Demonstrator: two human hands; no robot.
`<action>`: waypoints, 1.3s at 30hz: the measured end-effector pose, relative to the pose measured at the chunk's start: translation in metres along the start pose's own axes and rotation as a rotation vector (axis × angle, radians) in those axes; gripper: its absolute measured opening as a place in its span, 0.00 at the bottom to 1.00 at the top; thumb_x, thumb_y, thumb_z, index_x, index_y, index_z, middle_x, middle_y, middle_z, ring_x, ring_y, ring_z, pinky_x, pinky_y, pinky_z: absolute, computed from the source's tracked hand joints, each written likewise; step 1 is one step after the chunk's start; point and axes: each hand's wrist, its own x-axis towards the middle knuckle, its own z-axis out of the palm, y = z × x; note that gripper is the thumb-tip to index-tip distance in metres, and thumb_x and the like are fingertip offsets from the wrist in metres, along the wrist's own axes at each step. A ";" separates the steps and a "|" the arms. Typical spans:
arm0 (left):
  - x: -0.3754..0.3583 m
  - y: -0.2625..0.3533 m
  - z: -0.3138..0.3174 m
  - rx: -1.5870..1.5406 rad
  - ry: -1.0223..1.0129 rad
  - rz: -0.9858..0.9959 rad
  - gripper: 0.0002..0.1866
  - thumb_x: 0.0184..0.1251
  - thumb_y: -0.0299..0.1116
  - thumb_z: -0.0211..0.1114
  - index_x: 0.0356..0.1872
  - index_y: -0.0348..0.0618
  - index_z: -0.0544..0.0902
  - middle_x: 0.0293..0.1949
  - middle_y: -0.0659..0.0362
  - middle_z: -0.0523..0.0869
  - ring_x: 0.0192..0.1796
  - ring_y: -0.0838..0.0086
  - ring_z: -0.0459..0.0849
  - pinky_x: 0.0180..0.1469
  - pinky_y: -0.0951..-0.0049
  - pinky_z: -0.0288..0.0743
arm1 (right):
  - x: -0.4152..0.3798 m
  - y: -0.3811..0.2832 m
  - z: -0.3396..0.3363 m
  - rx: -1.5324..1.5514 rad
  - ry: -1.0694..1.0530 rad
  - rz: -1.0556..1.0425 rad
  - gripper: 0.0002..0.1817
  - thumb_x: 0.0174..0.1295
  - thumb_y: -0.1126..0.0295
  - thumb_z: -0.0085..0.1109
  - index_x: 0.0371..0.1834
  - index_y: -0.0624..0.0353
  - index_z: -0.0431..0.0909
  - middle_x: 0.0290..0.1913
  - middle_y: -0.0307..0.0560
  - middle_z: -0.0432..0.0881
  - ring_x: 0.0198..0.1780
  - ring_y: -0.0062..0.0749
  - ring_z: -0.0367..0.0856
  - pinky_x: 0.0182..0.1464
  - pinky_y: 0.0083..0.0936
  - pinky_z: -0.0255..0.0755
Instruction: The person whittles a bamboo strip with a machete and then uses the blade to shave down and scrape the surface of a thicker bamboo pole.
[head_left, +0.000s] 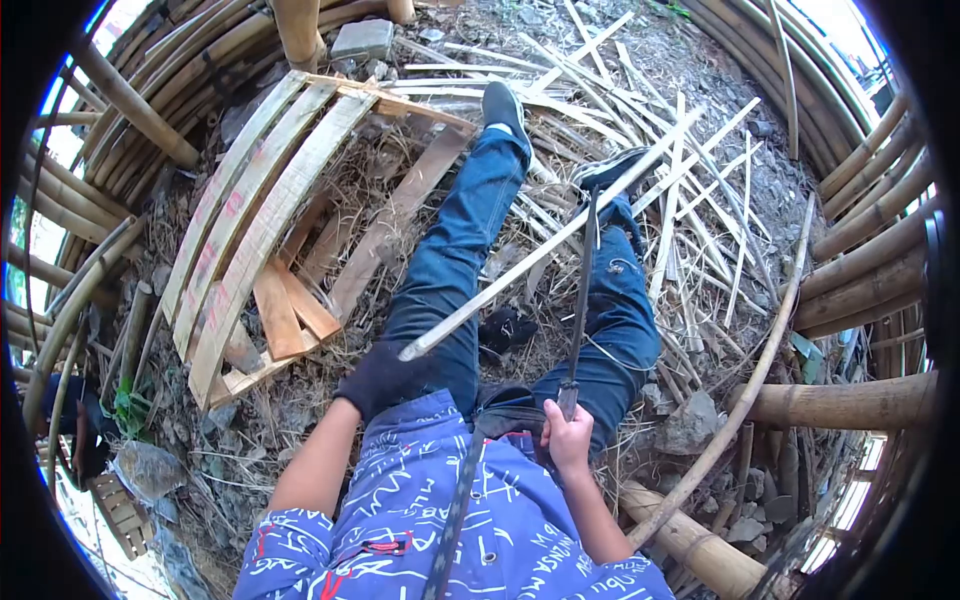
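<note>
My left hand (pixel 380 378), in a black glove, is closed around the near end of a long pale bamboo strip (pixel 510 275). The strip slants up and away to the right, over my lap and past my right shoe. In my bare right hand (pixel 568 436) is the dark handle of a long, narrow-bladed machete (pixel 584 290), its blade pointing forward and crossing the strip near its tip. A crumpled black cloth item (pixel 507 330) lies on the ground between my legs.
Many split bamboo strips (pixel 690 190) lie scattered ahead and right. A wooden pallet-like frame (pixel 262 205) stands at left. Thick bamboo poles (pixel 850 402) edge the right side, with a curved bamboo stick (pixel 765 375) and rocks (pixel 690 425) nearby. A concrete block (pixel 362 40) sits at the back.
</note>
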 end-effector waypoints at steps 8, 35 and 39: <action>0.038 0.047 0.042 0.021 0.147 0.821 0.21 0.62 0.24 0.54 0.57 0.49 0.75 0.22 0.47 0.79 0.25 0.51 0.79 0.30 0.55 0.72 | -0.015 -0.012 0.004 0.079 0.053 -0.110 0.15 0.62 0.67 0.62 0.20 0.56 0.69 0.14 0.36 0.72 0.12 0.18 0.69 0.15 0.17 0.63; 0.005 0.276 0.090 -1.119 -0.245 0.457 0.20 0.66 0.46 0.63 0.37 0.34 0.83 0.29 0.57 0.83 0.33 0.78 0.81 0.38 0.71 0.75 | -0.049 -0.011 -0.042 0.560 0.243 -0.370 0.24 0.54 0.56 0.72 0.37 0.57 0.66 0.22 0.37 0.70 0.19 0.21 0.70 0.20 0.21 0.70; 0.015 0.250 0.104 -1.001 -0.294 0.638 0.18 0.69 0.44 0.59 0.44 0.37 0.81 0.38 0.57 0.83 0.40 0.75 0.81 0.45 0.70 0.75 | -0.040 -0.016 -0.052 0.537 0.342 -0.372 0.22 0.56 0.60 0.71 0.39 0.55 0.65 0.21 0.36 0.69 0.20 0.22 0.71 0.24 0.23 0.72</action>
